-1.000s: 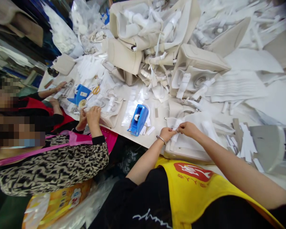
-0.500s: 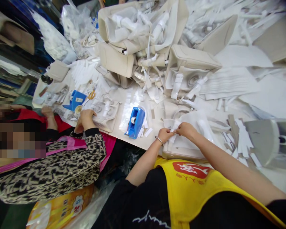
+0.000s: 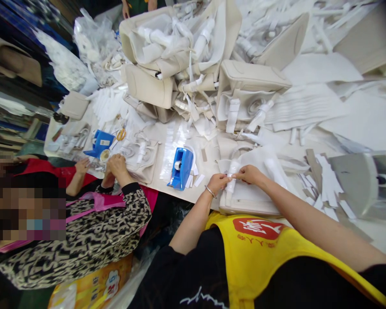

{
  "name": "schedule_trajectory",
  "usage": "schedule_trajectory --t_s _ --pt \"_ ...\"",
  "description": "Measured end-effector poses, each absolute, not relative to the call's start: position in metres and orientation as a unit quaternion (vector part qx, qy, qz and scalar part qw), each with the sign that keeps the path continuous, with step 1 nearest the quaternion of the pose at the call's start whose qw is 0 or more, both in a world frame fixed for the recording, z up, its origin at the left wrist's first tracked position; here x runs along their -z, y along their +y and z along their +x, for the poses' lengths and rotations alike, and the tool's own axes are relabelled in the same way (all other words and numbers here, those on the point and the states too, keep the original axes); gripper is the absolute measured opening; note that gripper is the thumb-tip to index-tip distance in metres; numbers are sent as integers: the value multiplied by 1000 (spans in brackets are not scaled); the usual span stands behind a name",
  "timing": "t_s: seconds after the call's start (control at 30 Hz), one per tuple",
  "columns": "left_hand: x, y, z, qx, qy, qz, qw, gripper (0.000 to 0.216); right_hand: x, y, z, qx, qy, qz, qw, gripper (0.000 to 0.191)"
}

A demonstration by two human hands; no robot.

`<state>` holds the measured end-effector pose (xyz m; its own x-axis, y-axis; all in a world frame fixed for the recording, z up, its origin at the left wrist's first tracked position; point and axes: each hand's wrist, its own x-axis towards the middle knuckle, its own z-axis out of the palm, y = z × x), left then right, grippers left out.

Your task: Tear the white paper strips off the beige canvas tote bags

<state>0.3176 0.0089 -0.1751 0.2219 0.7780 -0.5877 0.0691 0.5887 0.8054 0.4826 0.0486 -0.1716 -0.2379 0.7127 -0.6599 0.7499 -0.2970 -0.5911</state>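
In front of me a beige handbag (image 3: 244, 210) lies flat at the table edge, with white sheet material (image 3: 260, 163) over it. A white-wrapped strap part (image 3: 230, 186) rests on its left side. My left hand (image 3: 219, 183) is closed in a pinch on the left of this wrapping. From the right, my right hand (image 3: 249, 174) pinches the same wrapping, its fingertips almost meeting those of the left. What lies directly under the fingertips is hidden. A blue tape dispenser (image 3: 182, 167) stands left of my hands, with small white strips beside it.
Beige bags (image 3: 254, 75) stuffed with white wrapping are heaped behind. A large grey dispenser (image 3: 357, 184) stands at right, near cut white strips (image 3: 330, 184). On the left, a co-worker's hands (image 3: 116, 166) are by another bag, near a second blue dispenser (image 3: 101, 143) and yellow-handled scissors (image 3: 121, 134).
My fingers keep pinching at nearly the same spot, and more of the white wrapping shows below them. The view has shifted slightly. At left, the co-worker's hands have moved.
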Motion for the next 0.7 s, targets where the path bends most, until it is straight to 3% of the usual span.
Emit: schedule_trajectory --t_s 0.23,0.4,0.53,0.7 --pt "178 6 317 -340 514 223 755 36 180 45 477 715 449 516 -142 42" --pt "182 8 309 -356 438 152 812 35 179 40 472 776 399 428 -234 34" --pt "183 9 307 -361 427 129 819 33 177 40 472 765 415 432 -235 32" --pt "179 8 307 -364 424 124 820 31 172 42 487 628 521 561 -139 24"
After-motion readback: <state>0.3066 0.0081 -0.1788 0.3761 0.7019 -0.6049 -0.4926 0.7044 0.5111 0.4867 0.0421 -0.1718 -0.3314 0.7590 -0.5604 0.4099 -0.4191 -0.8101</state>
